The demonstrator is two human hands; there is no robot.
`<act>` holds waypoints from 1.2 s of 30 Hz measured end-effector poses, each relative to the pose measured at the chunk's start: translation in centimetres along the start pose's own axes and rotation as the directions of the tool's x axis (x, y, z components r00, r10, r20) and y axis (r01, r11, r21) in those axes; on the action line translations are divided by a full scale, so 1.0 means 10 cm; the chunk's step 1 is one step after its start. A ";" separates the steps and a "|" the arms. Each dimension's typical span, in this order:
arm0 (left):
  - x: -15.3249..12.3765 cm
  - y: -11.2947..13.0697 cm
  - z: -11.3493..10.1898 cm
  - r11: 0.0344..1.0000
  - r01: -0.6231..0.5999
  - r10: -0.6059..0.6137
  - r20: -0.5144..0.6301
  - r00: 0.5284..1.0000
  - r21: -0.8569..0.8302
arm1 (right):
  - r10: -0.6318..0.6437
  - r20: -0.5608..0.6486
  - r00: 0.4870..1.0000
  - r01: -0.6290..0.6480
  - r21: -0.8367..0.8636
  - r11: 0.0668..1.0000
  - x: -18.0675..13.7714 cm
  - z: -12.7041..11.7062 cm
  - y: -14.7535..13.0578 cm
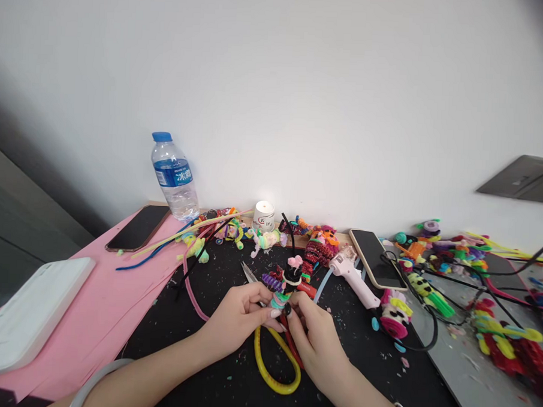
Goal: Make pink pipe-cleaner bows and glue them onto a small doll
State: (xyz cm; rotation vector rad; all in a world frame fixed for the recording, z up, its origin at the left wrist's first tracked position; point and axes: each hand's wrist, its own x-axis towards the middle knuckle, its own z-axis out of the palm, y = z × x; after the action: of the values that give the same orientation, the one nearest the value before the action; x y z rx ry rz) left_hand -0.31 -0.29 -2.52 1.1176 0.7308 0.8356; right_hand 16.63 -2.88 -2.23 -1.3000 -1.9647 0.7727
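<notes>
A small pipe cleaner figure (pixel 292 275) stands upright between my two hands, with a black upper part, a pink tuft on top, a purple piece at its side and green below. My left hand (pixel 242 313) is closed around its lower left side. From the other side, my right hand (pixel 313 328) pinches its lower right, fingertips close to those of the left. Just beneath lies a pair of scissors with a yellow handle (pixel 276 388); their blades (pixel 249 273) point away, and the middle is hidden by my hands.
A pink glue gun (pixel 356 280) rests right of my hands, beside a phone (pixel 377 259). More pipe cleaner figures (pixel 395 314) and cables crowd the right. Behind stand a paper cup (pixel 264 216) and a water bottle (pixel 176 181). A dark phone (pixel 138 227) and white box (pixel 32 316) lie left.
</notes>
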 end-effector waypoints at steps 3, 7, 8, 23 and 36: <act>-0.01 0.00 0.00 1.000 0.001 -0.001 -0.011 1.000 0.025 | -0.002 -0.001 1.000 0.002 -0.007 1.000 0.01 0.00 -0.01; -0.02 0.01 0.02 0.998 0.005 -0.002 -0.031 1.000 0.070 | -0.004 -0.003 1.000 0.004 -0.017 1.000 0.01 0.02 -0.03; -0.02 0.01 0.02 0.997 0.005 -0.002 -0.037 0.999 0.076 | -0.005 -0.005 1.000 0.005 -0.019 1.000 0.00 0.02 -0.04; 0.01 0.04 0.03 0.999 0.008 -0.005 -0.075 0.997 0.043 | 0.016 -0.036 0.999 -0.014 0.040 0.999 0.03 0.01 -0.05; 0.00 -0.01 0.04 0.998 0.045 -0.040 -0.096 0.995 0.042 | 0.098 -0.097 0.990 -0.074 0.227 0.971 0.02 0.12 0.03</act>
State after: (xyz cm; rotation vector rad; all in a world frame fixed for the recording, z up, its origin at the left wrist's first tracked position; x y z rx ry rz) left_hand 0.04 -0.53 -2.55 1.1038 0.8536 0.8447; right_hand 15.75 -2.76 -3.17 -1.2703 -1.6925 0.9174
